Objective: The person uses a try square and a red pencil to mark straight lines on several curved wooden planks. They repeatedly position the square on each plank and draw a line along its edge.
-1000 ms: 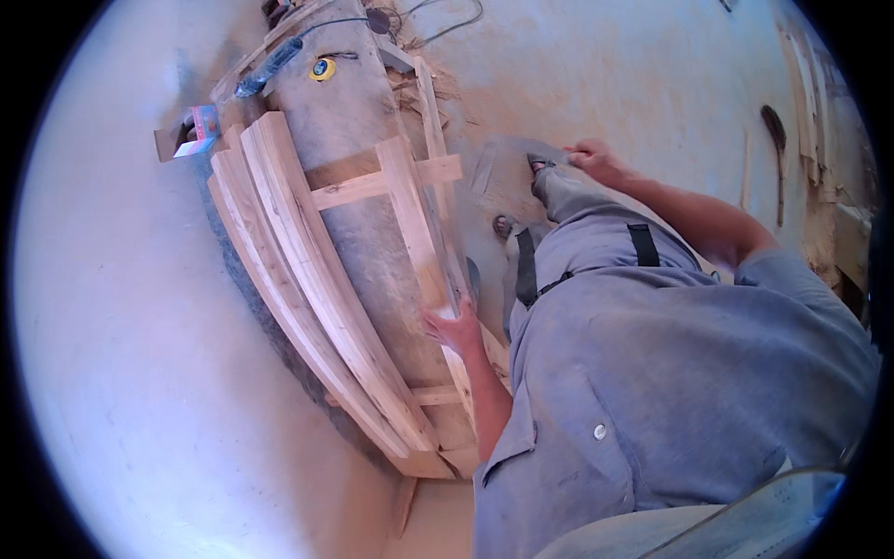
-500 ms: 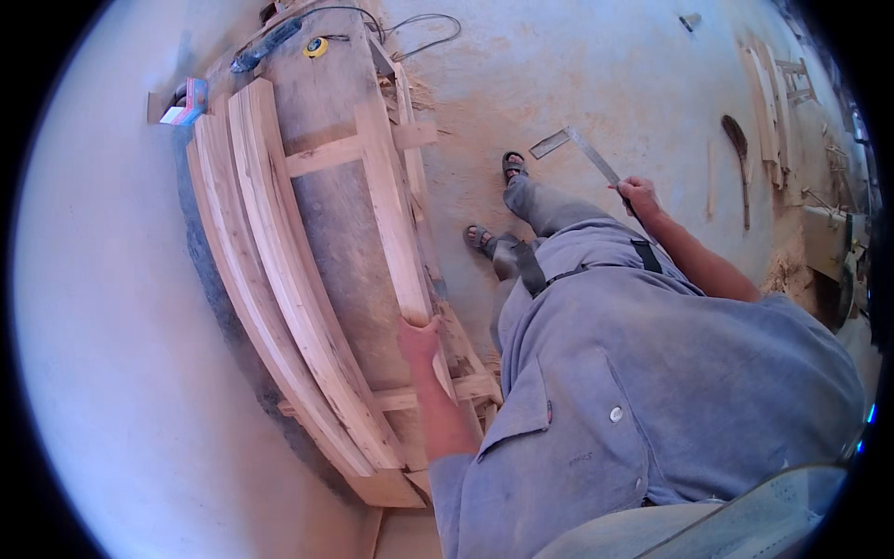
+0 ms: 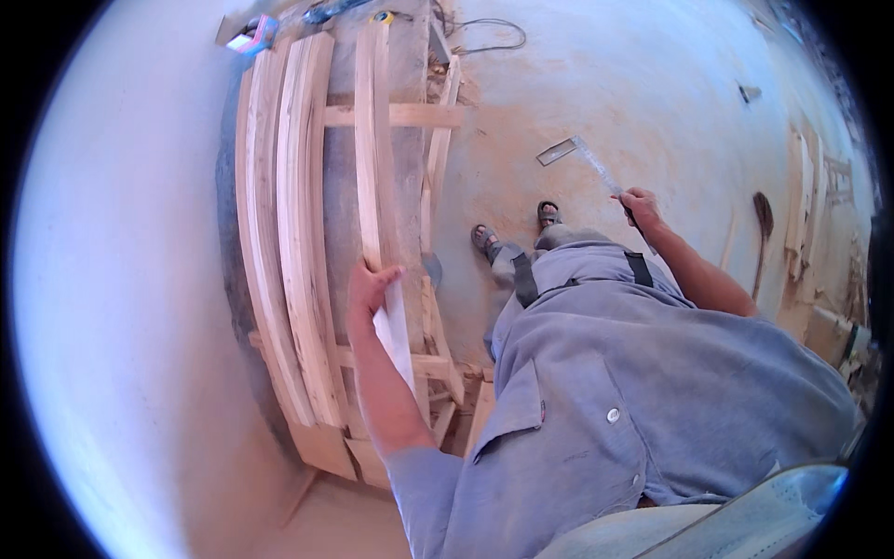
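With our left hand (image 3: pixel 370 287) curled round the board (image 3: pixel 374 158) over the crosspieces (image 3: pixel 428 115) and our right hand (image 3: pixel 643 207) gripping the metal square (image 3: pixel 596 168), we do best to hold the board steady, square clear.

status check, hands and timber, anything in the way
Left hand on timber, grip unclear. Right hand gripping metal square. Timber crosses above crossbar. Neighbouring timbers left, not touching it.

Bright, hazy light in here now! The pale surface (image 3: pixel 121 279) on the left glares bluish-white, then sinks into brownish shade low down. The timber (image 3: pixel 374 158) blanches white just below the left hand (image 3: pixel 372 287). Far right, clutter (image 3: pixel 852 298) smears and bends; black swallows the fisheye view's corners.
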